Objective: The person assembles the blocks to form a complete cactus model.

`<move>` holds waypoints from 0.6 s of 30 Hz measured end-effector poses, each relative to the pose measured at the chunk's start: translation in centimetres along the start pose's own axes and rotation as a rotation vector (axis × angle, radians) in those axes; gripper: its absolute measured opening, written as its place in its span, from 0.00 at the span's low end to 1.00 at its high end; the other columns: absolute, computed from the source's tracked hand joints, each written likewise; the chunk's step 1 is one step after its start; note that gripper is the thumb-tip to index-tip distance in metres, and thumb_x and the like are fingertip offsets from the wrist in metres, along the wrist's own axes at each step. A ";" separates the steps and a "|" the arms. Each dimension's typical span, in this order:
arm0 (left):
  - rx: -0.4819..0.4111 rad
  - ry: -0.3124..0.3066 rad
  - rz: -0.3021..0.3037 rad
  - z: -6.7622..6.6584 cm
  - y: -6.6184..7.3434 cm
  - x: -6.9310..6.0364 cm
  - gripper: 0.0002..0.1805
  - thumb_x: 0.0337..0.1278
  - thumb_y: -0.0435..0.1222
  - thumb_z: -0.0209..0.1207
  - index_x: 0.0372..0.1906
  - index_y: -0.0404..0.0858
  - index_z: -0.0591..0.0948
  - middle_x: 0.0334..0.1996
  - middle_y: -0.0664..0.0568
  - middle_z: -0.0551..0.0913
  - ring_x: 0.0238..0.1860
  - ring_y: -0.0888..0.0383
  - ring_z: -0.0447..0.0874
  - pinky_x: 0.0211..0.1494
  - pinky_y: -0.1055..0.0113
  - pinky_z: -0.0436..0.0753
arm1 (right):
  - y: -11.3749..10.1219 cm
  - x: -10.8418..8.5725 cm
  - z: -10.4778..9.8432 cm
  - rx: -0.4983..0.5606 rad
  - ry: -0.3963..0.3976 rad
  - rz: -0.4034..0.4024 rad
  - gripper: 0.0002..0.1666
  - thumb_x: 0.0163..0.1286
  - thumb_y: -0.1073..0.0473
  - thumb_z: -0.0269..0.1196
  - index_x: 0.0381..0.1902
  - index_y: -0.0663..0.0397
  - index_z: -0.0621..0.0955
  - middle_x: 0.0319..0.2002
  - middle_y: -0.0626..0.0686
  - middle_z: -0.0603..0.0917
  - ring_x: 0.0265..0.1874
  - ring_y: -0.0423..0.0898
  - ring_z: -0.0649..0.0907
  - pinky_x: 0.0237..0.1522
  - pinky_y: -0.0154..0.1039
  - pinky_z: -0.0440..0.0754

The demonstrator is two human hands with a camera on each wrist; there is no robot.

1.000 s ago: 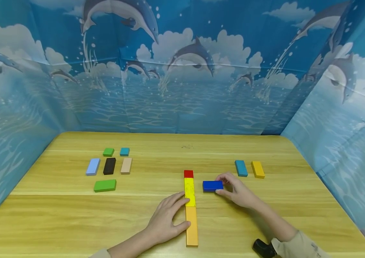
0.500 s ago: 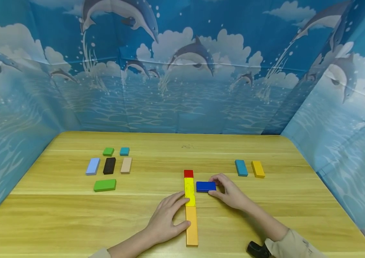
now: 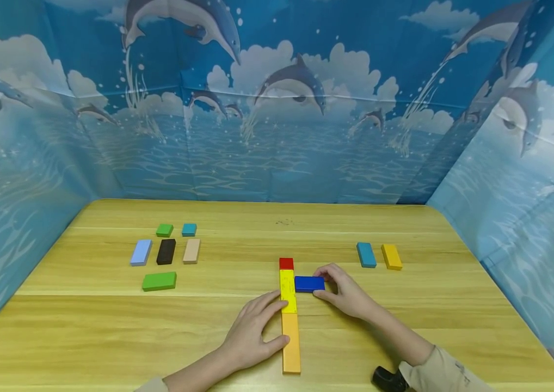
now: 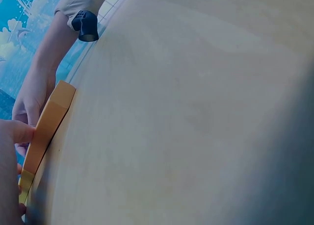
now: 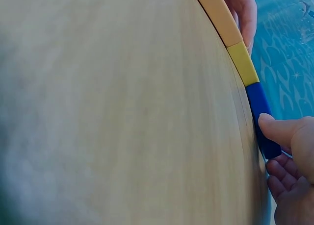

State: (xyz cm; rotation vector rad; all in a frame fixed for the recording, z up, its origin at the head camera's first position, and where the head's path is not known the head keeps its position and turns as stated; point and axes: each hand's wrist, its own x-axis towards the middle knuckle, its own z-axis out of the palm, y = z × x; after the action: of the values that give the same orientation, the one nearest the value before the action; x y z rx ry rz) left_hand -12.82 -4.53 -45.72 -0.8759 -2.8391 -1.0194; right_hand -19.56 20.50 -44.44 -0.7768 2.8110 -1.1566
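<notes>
A red block [image 3: 286, 263], a yellow block [image 3: 288, 283] and an orange block [image 3: 291, 348] lie end to end in a straight column. My left hand [image 3: 253, 333] rests along the column's left side, fingertips on the yellow block and thumb on the orange one. Between thumb and fingers my right hand [image 3: 348, 294] pinches the right end of a dark blue block [image 3: 308, 283], which lies crosswise with its left end against the yellow block's right side. The right wrist view shows my thumb on the near side of the blue block [image 5: 261, 119].
At the left lie a green block [image 3: 159, 281], a light blue one [image 3: 141, 253], a black one [image 3: 166, 252], a beige one [image 3: 191, 251] and two small ones. A blue block [image 3: 366, 255] and a yellow-orange one [image 3: 392, 257] lie at the right.
My right hand has slid the dark blue block leftward across the table until it meets the yellow block. My left hand has stayed where it was.
</notes>
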 end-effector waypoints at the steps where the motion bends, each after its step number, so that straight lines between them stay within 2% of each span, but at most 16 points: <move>1: 0.002 0.002 0.001 0.0 0.0 0.0 0.32 0.52 0.53 0.56 0.62 0.47 0.69 0.67 0.52 0.61 0.66 0.50 0.58 0.64 0.47 0.59 | 0.0 0.0 0.0 -0.002 0.001 -0.003 0.16 0.60 0.60 0.64 0.46 0.53 0.74 0.42 0.48 0.75 0.40 0.43 0.74 0.47 0.39 0.75; 8: 0.004 0.010 0.005 0.1 0.0 0.0 0.32 0.52 0.53 0.57 0.62 0.47 0.69 0.67 0.52 0.61 0.65 0.51 0.59 0.64 0.47 0.59 | 0.0 0.1 0.2 -0.017 0.010 -0.043 0.16 0.60 0.61 0.64 0.45 0.56 0.74 0.42 0.49 0.75 0.39 0.44 0.73 0.44 0.39 0.74; 18: 0.004 0.006 0.001 0.2 -0.1 0.0 0.32 0.52 0.53 0.57 0.62 0.48 0.69 0.67 0.53 0.61 0.65 0.51 0.58 0.64 0.48 0.59 | 0.0 0.1 0.3 -0.041 0.006 -0.034 0.17 0.60 0.59 0.64 0.45 0.56 0.74 0.42 0.49 0.75 0.40 0.44 0.74 0.46 0.40 0.75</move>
State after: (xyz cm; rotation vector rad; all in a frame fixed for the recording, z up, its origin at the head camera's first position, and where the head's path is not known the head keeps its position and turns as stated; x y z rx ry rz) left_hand -12.84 -4.51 -45.90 -0.8721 -2.8342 -1.0135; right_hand -19.55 20.24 -44.61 -0.8276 2.8462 -1.1113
